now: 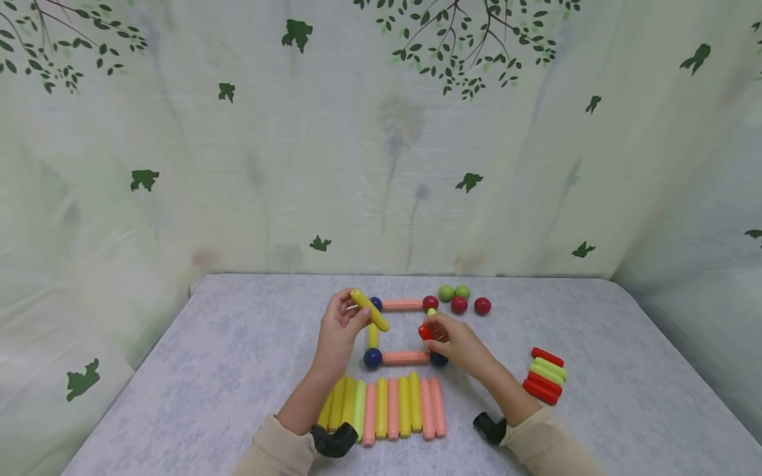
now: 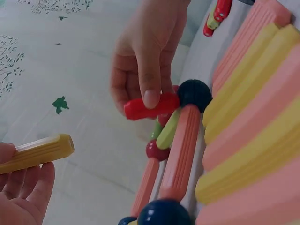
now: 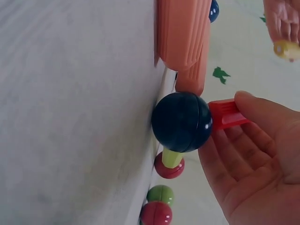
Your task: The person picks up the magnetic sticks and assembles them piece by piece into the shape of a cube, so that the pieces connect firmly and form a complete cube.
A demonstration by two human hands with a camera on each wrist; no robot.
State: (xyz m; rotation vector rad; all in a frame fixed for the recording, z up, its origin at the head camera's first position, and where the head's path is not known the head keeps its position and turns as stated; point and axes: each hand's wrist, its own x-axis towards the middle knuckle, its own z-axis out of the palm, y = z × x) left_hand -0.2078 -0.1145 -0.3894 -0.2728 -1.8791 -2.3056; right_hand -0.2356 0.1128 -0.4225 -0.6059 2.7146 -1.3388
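Note:
My left hand [image 1: 338, 325] holds a yellow rod [image 1: 370, 310] between thumb and fingers, raised near the back-left corner of a four-sided frame. With thumb and fingers, my right hand [image 1: 457, 338] pinches a short red rod [image 2: 149, 107]. Its lower end meets the front-right blue ball [image 3: 180, 123], from which it sticks up. The frame lies on the table: pink rods [image 1: 405, 357] form its front and back, a yellow rod its left side, a yellow-green rod [image 2: 168, 131] its right. Blue balls sit at three corners, a red ball [image 1: 430, 303] at the back right.
A row of yellow, pink and green rods [image 1: 393, 410] lies in front of the frame. Short red and green rods [image 1: 544, 377] are stacked side by side at the right. Loose green balls [image 1: 446, 293] and red balls [image 1: 483, 306] rest at the back. A leaf-patterned curtain hangs behind.

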